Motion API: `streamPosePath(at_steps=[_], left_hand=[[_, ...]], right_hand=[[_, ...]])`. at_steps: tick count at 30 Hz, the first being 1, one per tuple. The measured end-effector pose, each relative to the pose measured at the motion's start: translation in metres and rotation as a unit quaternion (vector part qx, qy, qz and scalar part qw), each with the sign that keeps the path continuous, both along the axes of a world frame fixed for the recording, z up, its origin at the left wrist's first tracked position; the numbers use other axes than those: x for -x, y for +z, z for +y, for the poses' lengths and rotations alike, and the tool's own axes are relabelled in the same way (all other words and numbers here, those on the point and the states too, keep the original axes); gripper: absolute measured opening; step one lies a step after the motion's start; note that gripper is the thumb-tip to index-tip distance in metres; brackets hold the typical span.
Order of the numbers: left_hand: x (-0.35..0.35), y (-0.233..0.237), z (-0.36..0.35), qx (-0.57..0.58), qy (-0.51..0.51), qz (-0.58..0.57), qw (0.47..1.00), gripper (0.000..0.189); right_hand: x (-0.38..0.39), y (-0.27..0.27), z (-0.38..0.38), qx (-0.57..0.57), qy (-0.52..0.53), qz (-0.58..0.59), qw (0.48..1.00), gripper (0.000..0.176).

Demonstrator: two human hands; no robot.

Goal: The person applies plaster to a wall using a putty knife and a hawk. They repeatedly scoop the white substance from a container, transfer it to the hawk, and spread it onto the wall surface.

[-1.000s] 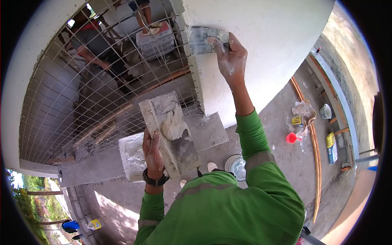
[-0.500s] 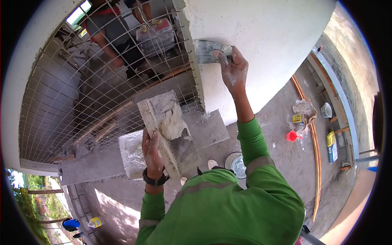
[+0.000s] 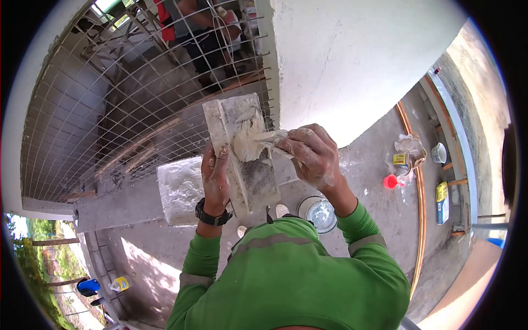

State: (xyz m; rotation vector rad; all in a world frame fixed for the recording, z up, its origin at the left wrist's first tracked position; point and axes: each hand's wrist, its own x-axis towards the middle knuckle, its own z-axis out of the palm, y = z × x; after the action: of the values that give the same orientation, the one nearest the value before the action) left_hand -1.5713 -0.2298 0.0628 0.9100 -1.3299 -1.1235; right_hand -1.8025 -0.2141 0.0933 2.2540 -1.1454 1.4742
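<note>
My left hand (image 3: 216, 175) is closed around the edge of a putty-smeared plaster hawk (image 3: 258, 184), a rectangular board with a raised side. A pale lump of putty (image 3: 247, 144) sits on its upper half. Fingers bent, my right hand (image 3: 313, 157) grips a putty knife (image 3: 272, 137), whose putty-coated blade touches the lump. Much of the knife is hidden by fingers and putty. Right of the wire grid (image 3: 148, 110) stands the white plastered wall (image 3: 352, 60).
A white-coated slab (image 3: 181, 190) lies left of the hawk on a grey ledge (image 3: 121, 212). Below stands a bucket (image 3: 320, 215). Behind the grid is another person (image 3: 192, 33). On the right floor are a red cup (image 3: 390, 181), bags (image 3: 442, 202) and long wood strips (image 3: 421, 220).
My right hand has come down from the wall, bringing the putty knife to the lump on the hawk. The hawk has moved up and slightly right. The person behind the grid has shifted.
</note>
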Motion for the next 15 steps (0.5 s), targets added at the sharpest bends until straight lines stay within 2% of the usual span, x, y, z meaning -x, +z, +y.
streamPosePath(at_steps=[4,7,10,12,15], left_hand=[[0.000,-0.003,0.003,-0.023,-0.006,0.027,0.999,0.042],[0.003,-0.006,0.006,0.010,0.031,-0.015,0.999,0.042],[0.008,0.007,0.008,-0.017,0.003,-0.001,1.000,0.042],[0.016,0.004,0.008,-0.010,-0.042,0.050,0.998,0.039],[0.021,-0.001,0.009,-0.017,-0.040,0.036,0.998,0.038]], right_hand=[[-0.018,-0.005,0.004,0.016,-0.012,0.076,0.997,0.029],[-0.025,-0.024,0.000,0.072,-0.028,0.073,0.994,0.030],[-0.028,-0.022,-0.013,0.104,-0.056,0.056,0.991,0.031],[-0.023,-0.017,-0.026,0.107,-0.076,0.043,0.990,0.031],[-0.004,-0.004,-0.051,0.037,-0.085,-0.142,0.986,0.022]])
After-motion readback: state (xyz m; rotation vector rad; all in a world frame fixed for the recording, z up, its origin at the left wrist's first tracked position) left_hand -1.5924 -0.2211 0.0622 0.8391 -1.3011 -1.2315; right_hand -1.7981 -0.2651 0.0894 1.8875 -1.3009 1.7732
